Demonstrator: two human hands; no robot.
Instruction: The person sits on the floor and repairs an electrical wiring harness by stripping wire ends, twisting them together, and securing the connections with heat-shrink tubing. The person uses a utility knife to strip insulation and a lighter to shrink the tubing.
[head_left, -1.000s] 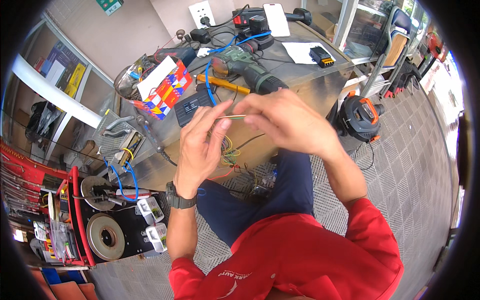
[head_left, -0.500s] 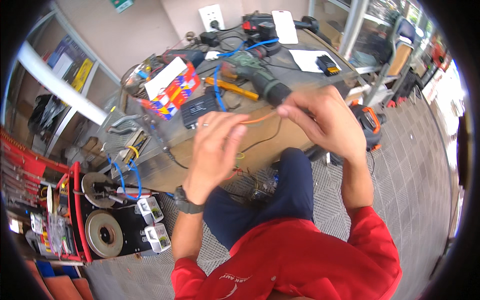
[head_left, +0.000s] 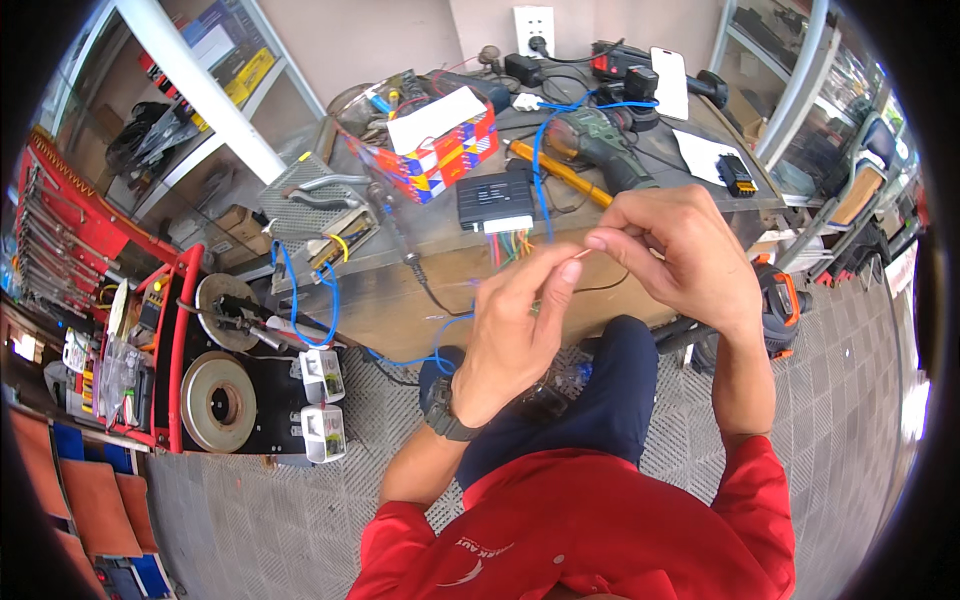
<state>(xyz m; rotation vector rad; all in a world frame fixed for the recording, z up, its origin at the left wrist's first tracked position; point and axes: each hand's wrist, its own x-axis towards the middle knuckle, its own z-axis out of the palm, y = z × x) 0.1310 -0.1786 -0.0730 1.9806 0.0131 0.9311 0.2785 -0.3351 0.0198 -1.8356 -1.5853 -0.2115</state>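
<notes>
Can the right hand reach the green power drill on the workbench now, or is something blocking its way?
Probably yes, but not at once. The green power drill lies just beyond the right hand with nothing standing between them. However, that hand and the left hand are both pinching a thin wire, so it would have to let go first.

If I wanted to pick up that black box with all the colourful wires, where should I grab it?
Probably best to take the flat black plastic box by its two short sides, coming from above. It lies flat on the workbench, and its coloured wires leave from the near edge, so keep clear of that edge.
</notes>
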